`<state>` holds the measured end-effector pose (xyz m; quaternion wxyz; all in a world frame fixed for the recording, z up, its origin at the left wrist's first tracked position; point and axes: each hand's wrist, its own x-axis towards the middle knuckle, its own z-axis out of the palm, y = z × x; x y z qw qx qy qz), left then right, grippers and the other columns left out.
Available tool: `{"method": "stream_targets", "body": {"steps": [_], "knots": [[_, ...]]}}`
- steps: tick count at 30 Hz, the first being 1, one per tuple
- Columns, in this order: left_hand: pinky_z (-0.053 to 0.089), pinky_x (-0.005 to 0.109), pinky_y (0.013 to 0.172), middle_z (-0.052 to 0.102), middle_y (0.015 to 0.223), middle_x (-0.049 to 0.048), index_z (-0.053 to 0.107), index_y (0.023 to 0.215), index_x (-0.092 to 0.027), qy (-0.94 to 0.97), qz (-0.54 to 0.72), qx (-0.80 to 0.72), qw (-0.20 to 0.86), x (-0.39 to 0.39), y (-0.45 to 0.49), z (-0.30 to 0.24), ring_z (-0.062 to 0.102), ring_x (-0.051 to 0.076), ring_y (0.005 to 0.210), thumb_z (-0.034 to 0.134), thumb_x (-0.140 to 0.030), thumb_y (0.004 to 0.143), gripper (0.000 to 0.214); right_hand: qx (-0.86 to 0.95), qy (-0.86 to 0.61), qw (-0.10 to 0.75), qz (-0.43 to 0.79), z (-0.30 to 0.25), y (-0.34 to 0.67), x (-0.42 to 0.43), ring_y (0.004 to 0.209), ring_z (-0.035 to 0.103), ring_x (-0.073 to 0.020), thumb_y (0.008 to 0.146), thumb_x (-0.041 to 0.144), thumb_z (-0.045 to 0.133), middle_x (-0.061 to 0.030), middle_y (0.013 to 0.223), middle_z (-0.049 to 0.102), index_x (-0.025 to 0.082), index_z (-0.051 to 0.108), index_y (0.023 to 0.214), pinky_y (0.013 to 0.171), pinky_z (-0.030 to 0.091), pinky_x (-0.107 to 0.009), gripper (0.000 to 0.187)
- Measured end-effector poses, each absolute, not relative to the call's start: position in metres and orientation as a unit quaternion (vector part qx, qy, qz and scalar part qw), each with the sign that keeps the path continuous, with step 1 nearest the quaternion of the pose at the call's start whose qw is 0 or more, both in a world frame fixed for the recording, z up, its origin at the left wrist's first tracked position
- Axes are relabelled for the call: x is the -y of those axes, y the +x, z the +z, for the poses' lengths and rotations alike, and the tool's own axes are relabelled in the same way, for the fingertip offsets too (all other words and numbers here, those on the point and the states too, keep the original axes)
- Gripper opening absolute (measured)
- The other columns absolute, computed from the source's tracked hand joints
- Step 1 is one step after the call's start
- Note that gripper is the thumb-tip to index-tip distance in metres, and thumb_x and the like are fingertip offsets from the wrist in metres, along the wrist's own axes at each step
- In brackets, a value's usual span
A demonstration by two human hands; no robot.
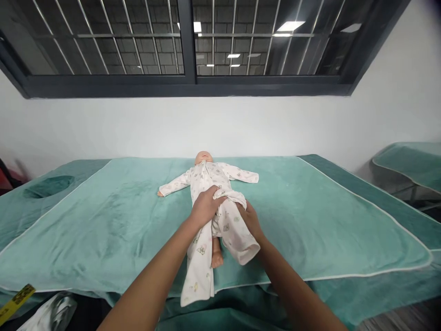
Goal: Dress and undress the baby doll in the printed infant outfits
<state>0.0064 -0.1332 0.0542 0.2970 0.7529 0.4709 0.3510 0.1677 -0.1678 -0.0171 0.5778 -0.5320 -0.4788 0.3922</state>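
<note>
A baby doll [204,157] lies on its back with its head toward the wall and its arms spread. It wears a white printed long-sleeved top [203,174]. White printed trousers [234,225] lie over its lower body, and one bare foot [217,259] shows between the two trouser legs. My left hand [206,204] is closed on the trousers' waist, thumb on the bunched edge. At the other side of the waist, my right hand [251,220] grips the cloth, its fingertips partly hidden under the fabric.
A green blanket with pale piping [120,220] covers the padded bed, which has a face hole [50,186] at the left. Behind stand a white wall [220,124] and a barred window. Another green-covered bed [413,161] is at the right. Yellow tape [17,303] shows lower left.
</note>
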Motion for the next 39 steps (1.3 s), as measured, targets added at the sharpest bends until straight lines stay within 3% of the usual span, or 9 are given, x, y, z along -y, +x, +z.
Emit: {"method": "stream_targets", "body": {"steps": [7,15,19,24,26,30,32,36,39], "knots": [[0.041,0.027,0.071,0.068,0.085,0.0021,0.063,0.090,-0.021,0.730,0.368,-0.506,0.276,0.119,0.002,0.056,0.060,0.020,0.079,0.057,-0.039,0.082,0.021,0.491,-0.571,0.543,0.372,-0.006,0.178,0.136,0.089,0.057,-0.0226,0.076,0.043,0.057,-0.0020,0.094,0.067,0.022,0.063,0.095,0.081,0.044,-0.036,0.029],[0.029,0.024,0.054,0.057,0.068,-0.0005,0.063,0.070,-0.018,0.779,0.163,-0.390,0.463,0.125,-0.057,0.099,0.047,0.014,0.062,0.067,-0.052,0.072,0.033,0.558,-0.546,0.478,0.401,-0.007,0.210,0.135,0.078,0.055,-0.0179,0.073,0.028,0.053,0.0020,0.081,0.061,0.021,0.060,0.089,0.075,0.043,-0.031,0.019],[0.030,0.022,0.057,0.050,0.070,-0.0020,0.059,0.073,-0.018,0.702,0.266,-0.344,0.565,0.130,-0.058,0.101,0.042,0.011,0.063,0.065,-0.049,0.077,0.032,0.619,-0.516,0.427,0.411,0.012,0.218,0.137,0.086,0.056,-0.0206,0.070,0.025,0.060,0.0000,0.088,0.063,0.020,0.063,0.090,0.081,0.044,-0.034,0.021],[0.034,0.020,0.059,0.046,0.071,-0.0041,0.051,0.077,-0.018,0.553,0.415,-0.297,0.659,0.137,-0.031,0.091,0.042,0.009,0.062,0.066,-0.046,0.079,0.031,0.723,-0.428,0.338,0.424,0.074,0.204,0.153,0.112,0.052,-0.0236,0.081,0.034,0.062,-0.0046,0.130,0.053,0.027,0.054,0.126,0.089,0.044,-0.034,0.046],[0.036,0.019,0.060,0.047,0.071,-0.0044,0.051,0.077,-0.018,0.537,0.440,-0.288,0.659,0.137,-0.022,0.090,0.044,0.009,0.063,0.067,-0.043,0.078,0.030,0.732,-0.439,0.317,0.414,0.095,0.188,0.156,0.106,0.055,-0.0228,0.082,0.041,0.062,-0.0032,0.124,0.057,0.028,0.056,0.124,0.085,0.046,-0.033,0.044],[0.038,0.019,0.060,0.050,0.070,-0.0050,0.054,0.077,-0.019,0.527,0.480,-0.304,0.632,0.134,-0.018,0.089,0.048,0.009,0.063,0.067,-0.043,0.078,0.028,0.732,-0.460,0.313,0.393,0.112,0.161,0.151,0.085,0.058,-0.0204,0.077,0.046,0.068,-0.0007,0.092,0.064,0.020,0.065,0.092,0.074,0.046,-0.031,0.030],[0.040,0.020,0.061,0.055,0.073,-0.0037,0.057,0.081,-0.019,0.534,0.463,-0.319,0.632,0.134,-0.025,0.085,0.052,0.011,0.066,0.068,-0.045,0.077,0.028,0.707,-0.446,0.328,0.439,0.112,0.158,0.146,0.082,0.059,-0.0198,0.076,0.044,0.069,-0.0004,0.088,0.065,0.019,0.064,0.084,0.073,0.046,-0.031,0.027],[0.046,0.027,0.073,0.068,0.092,0.0043,0.066,0.099,-0.018,0.592,0.357,-0.321,0.648,0.136,-0.041,0.073,0.062,0.019,0.083,0.075,-0.042,0.071,0.038,0.612,-0.398,0.368,0.576,0.104,0.161,0.137,0.085,0.063,-0.0204,0.076,0.040,0.070,-0.0040,0.095,0.069,0.019,0.067,0.095,0.073,0.048,-0.030,0.028],[0.047,0.029,0.073,0.071,0.089,0.0055,0.066,0.102,-0.016,0.530,0.408,-0.360,0.651,0.137,-0.041,0.065,0.064,0.020,0.080,0.070,-0.044,0.075,0.039,0.572,-0.376,0.355,0.637,0.095,0.156,0.133,0.086,0.066,-0.0213,0.075,0.040,0.073,-0.0068,0.098,0.070,0.018,0.068,0.104,0.072,0.050,-0.030,0.037]]}}
